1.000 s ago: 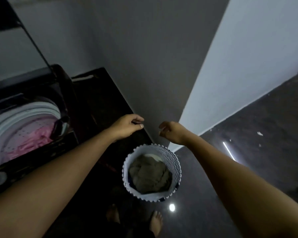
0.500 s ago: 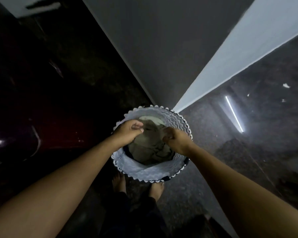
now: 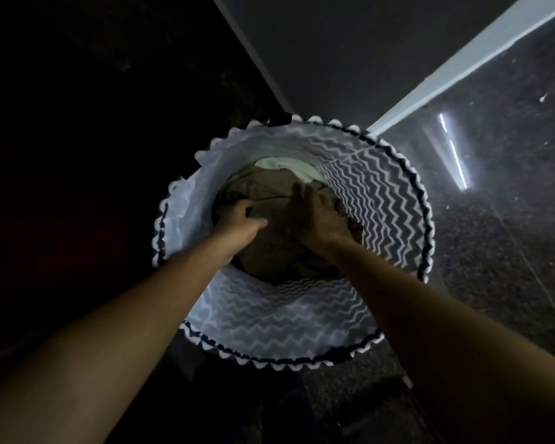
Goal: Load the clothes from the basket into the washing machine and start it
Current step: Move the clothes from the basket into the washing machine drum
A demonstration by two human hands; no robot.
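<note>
A round laundry basket with a white and dark zigzag pattern and a scalloped rim fills the middle of the view. Inside lies a crumpled olive-brown garment, with a pale cloth showing behind it. Both my hands are down in the basket. My left hand has its fingers curled into the olive garment's left side. My right hand lies on top of the garment with its fingers reaching forward onto the cloth; its grip is hard to make out. The washing machine is out of view.
The basket stands on a dark speckled floor that reflects a strip light. A grey wall corner rises just behind the basket, with a white skirting strip running to the upper right. The left side is very dark.
My view has dropped and closed in on the basket. Both hands went from above the rim down into it and onto the olive garment. The washing machine has left the view.
</note>
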